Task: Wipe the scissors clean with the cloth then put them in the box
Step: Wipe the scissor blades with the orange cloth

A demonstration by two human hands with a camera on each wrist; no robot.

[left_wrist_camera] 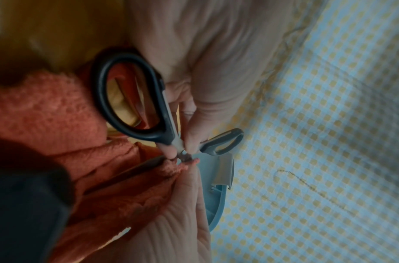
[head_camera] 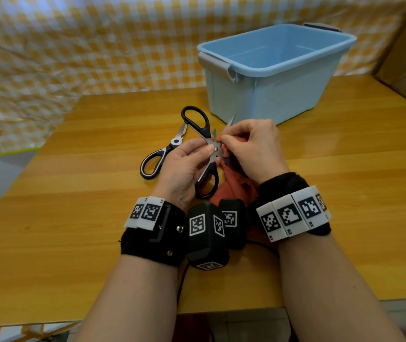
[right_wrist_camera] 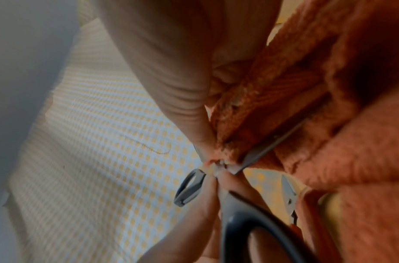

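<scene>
The left hand (head_camera: 184, 166) pinches opened black-handled scissors (head_camera: 210, 154) at the pivot, above the wooden table (head_camera: 73, 218). The right hand (head_camera: 253, 146) clamps a rust-orange cloth (head_camera: 234, 186) against one blade, largely hiding it. A second, black-and-white pair of scissors (head_camera: 158, 156) lies beside them; the blue box (head_camera: 271, 70) stands behind. Wristband marker codes are unreadable.

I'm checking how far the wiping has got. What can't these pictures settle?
- Blades of the black scissors: head view, mostly hidden by the right hand and cloth.
- Blade cleanliness: wrist views too blurred.
- Box floor: near wall hides part.
- Second scissors: left hand partly covers them.
</scene>
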